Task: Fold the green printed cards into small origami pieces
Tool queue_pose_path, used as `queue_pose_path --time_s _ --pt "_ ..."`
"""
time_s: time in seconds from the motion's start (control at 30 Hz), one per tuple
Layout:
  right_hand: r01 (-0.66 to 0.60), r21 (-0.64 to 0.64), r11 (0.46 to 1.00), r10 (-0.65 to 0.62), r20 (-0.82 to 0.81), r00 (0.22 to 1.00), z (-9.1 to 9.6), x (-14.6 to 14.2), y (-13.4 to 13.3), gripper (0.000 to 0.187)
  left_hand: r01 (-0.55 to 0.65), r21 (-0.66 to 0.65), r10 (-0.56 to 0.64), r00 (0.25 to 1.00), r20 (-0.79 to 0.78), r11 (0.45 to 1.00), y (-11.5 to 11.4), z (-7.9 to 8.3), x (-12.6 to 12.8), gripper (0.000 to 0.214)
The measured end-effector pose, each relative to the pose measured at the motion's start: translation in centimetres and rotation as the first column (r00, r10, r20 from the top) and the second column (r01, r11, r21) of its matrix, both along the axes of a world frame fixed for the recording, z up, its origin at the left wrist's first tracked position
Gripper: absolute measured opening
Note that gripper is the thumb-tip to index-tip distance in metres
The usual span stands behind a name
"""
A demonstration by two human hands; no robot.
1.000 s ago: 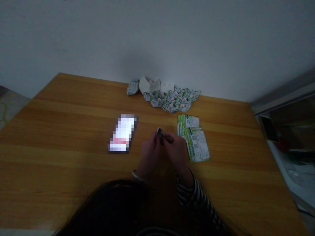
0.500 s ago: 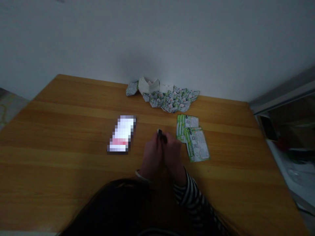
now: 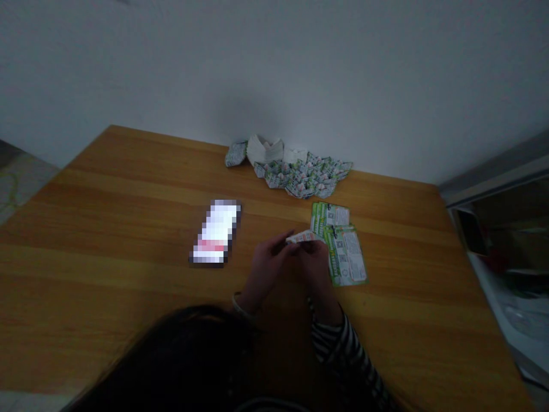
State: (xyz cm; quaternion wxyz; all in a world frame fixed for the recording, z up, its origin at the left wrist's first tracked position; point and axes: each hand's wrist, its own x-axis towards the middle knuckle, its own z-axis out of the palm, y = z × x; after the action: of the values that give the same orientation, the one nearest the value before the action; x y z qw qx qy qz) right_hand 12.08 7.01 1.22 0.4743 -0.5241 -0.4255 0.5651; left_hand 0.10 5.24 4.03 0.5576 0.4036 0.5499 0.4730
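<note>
My left hand [image 3: 266, 268] and my right hand [image 3: 315, 264] meet over the wooden table [image 3: 107, 229], both pinching a small folded paper piece [image 3: 301, 237] between the fingertips. The paper lies nearly flat between them, white with green print. Just right of my right hand lies a small stack of flat green-and-white paper slips [image 3: 340, 243]. A striped sleeve covers my right forearm, and a bracelet shows at my left wrist.
A pile of folded paper pieces [image 3: 295, 169] lies against the wall at the table's far edge. A lit phone [image 3: 215, 232] rests left of my hands. Dark hair fills the bottom of the view. A cluttered surface stands beyond the table's right edge.
The paper piece stood upright and narrow between my fingers; now it is spread out flatter and wider, and my hands have drifted slightly right toward the slips.
</note>
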Motion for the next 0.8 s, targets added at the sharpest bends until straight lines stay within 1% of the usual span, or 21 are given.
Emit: queue_pose_path --time_s 0.07,0.13,0.2,0.3,0.37,0.43,0.47,0.53,0.6,0.63,0.67,0.7,0.73,0.8 --pt "0.037 0.056 0.998 -0.038 0.01 0.999 0.0 0.2 -0.2 0.007 0.012 0.016 -0.013 0.997 0.076 1.0 -0.2 0.7 0.4 0.04" --pt "0.056 0.137 0.989 -0.061 0.032 0.998 -0.1 0.6 -0.4 0.008 0.036 0.043 -0.04 0.995 0.095 0.998 -0.5 1.3 0.7 0.035" --pt "0.072 0.207 0.976 -0.086 0.058 0.995 -0.2 0.9 -0.6 0.01 0.041 0.049 -0.044 0.996 0.076 0.998 -0.6 1.8 0.9 0.031" --pt "0.111 0.258 0.96 -0.13 0.057 0.99 -0.2 0.7 -1.0 0.011 0.012 0.064 -0.014 1.0 0.027 0.998 -1.0 2.1 1.3 0.025" --pt "0.152 0.288 0.946 -0.171 0.042 0.984 0.0 0.5 -1.3 0.009 0.002 0.104 -0.002 1.0 -0.007 0.995 -1.2 2.3 1.3 0.021" --pt "0.159 0.306 0.939 -0.177 0.031 0.984 0.6 0.3 -1.6 0.005 -0.001 0.162 0.008 0.999 -0.044 0.987 -1.4 2.5 1.2 0.017" --pt "0.132 0.308 0.942 -0.149 0.032 0.988 1.0 0.4 -1.8 0.003 -0.01 0.192 0.022 0.998 -0.064 0.981 -1.4 2.6 1.0 0.015" --pt "0.018 0.291 0.956 -0.032 0.043 0.999 1.8 0.8 -2.1 0.005 -0.043 0.249 0.071 0.992 -0.105 0.968 -1.5 2.8 0.7 0.012" --pt "-0.129 0.252 0.959 0.129 0.017 0.992 2.5 1.4 -2.3 0.018 -0.09 0.296 0.137 0.98 -0.142 0.951 -1.5 3.0 0.4 0.008" --pt "-0.188 0.23 0.955 0.196 -0.015 0.98 2.7 1.7 -2.3 0.029 -0.107 0.316 0.165 0.973 -0.162 0.943 -1.5 3.0 0.3 0.006" --pt "-0.221 0.213 0.952 0.237 -0.051 0.97 2.8 2.0 -2.4 0.038 -0.116 0.334 0.185 0.965 -0.184 0.935 -1.5 3.0 0.3 0.006" --pt "-0.224 0.204 0.953 0.245 -0.082 0.966 2.8 2.2 -2.3 0.045 -0.121 0.354 0.204 0.956 -0.21 0.927 -1.5 2.9 0.3 0.006" --pt "-0.2 0.203 0.959 0.223 -0.101 0.969 2.8 2.4 -2.3 0.046 -0.121 0.378 0.224 0.945 -0.24 0.918 -1.5 2.8 0.3 0.007" --pt "-0.093 0.238 0.967 0.119 -0.095 0.988 2.7 2.3 -2.0 0.037 -0.098 0.434 0.256 0.911 -0.324 0.896 -1.6 2.5 0.5 0.01"
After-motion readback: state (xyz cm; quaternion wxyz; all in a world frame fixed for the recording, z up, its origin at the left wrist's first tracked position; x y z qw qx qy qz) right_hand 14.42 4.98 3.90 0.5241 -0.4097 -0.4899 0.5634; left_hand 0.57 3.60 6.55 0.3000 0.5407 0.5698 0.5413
